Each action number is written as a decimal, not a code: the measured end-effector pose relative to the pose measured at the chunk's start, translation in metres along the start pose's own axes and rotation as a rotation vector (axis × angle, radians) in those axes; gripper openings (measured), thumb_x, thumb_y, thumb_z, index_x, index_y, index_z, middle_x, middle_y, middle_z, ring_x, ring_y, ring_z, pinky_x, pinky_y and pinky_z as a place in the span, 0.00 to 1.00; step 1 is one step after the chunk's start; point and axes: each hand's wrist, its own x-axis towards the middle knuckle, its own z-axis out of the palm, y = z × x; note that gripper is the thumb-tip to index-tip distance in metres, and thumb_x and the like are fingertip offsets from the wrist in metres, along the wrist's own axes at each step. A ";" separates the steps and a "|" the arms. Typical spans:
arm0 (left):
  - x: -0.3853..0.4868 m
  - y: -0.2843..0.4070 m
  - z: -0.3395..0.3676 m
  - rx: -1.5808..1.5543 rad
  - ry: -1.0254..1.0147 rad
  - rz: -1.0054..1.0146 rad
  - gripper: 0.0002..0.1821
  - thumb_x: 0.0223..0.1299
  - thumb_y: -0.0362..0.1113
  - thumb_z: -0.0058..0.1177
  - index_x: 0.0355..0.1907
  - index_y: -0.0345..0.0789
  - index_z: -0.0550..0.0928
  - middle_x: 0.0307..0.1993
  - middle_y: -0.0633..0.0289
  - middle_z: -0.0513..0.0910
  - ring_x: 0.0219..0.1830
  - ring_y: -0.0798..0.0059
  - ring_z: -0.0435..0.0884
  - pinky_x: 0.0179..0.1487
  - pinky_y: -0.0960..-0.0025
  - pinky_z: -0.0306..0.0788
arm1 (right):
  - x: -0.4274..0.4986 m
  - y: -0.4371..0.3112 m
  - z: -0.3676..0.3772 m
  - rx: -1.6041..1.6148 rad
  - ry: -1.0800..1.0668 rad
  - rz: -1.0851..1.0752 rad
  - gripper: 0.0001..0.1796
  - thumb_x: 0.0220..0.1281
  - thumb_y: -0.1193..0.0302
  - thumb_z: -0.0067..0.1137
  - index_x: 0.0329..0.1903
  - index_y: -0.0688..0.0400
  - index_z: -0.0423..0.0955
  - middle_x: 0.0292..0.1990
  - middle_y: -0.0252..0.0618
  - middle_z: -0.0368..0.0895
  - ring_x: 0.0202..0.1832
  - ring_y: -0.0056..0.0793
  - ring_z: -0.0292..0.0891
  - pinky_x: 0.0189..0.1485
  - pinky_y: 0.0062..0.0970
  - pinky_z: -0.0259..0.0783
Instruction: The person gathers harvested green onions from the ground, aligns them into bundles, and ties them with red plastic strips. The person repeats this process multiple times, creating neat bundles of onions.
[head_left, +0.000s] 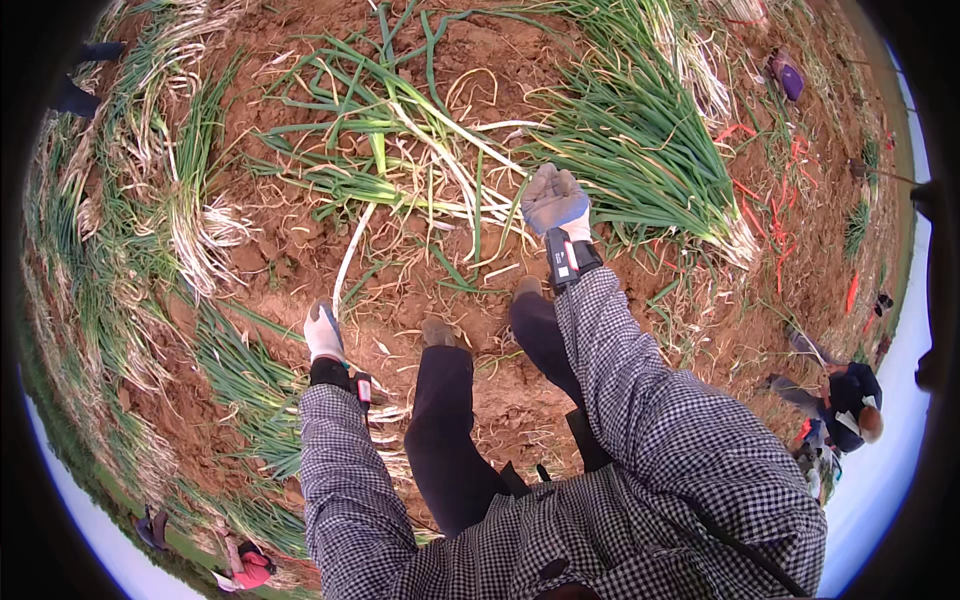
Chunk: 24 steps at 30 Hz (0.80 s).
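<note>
My left hand, in a pale glove with a grey palm, grips the lower end of a white spring onion stalk. That stalk runs up towards a loose pile of spring onions lying on the soil. My right hand, gloved the same way, is at the right end of this pile, beside the white stalk ends. Its fingers are curled, and whether they hold a stalk cannot be made out. Just right of it lies a large bundle of spring onions, leaves towards my hand and white roots at lower right.
Reddish soil surrounds my shoes. More spring onions lie in rows on the left. Red-orange ties are scattered at right, near a purple object. People work at the far right and lower left.
</note>
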 end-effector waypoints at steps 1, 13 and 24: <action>0.007 0.003 0.003 0.142 0.006 0.007 0.12 0.74 0.39 0.51 0.45 0.33 0.84 0.32 0.61 0.80 0.35 0.70 0.78 0.40 0.64 0.71 | 0.014 -0.009 -0.008 -0.066 0.087 -0.064 0.11 0.78 0.67 0.49 0.47 0.61 0.77 0.41 0.37 0.86 0.41 0.36 0.85 0.40 0.35 0.83; 0.164 -0.103 0.050 1.127 0.028 -0.030 0.49 0.58 0.49 0.70 0.77 0.32 0.63 0.69 0.40 0.74 0.70 0.52 0.76 0.71 0.58 0.71 | 0.161 0.041 -0.213 -2.134 -0.066 -0.347 0.13 0.67 0.66 0.59 0.43 0.63 0.83 0.33 0.43 0.88 0.33 0.35 0.86 0.37 0.33 0.82; 0.080 -0.026 0.071 -0.310 -0.722 -0.014 0.21 0.77 0.41 0.48 0.55 0.22 0.79 0.16 0.69 0.69 0.14 0.84 0.62 0.21 0.76 0.59 | 0.217 0.072 -0.225 -2.848 -0.390 -0.306 0.16 0.70 0.66 0.52 0.48 0.64 0.81 0.42 0.53 0.88 0.46 0.51 0.87 0.50 0.47 0.81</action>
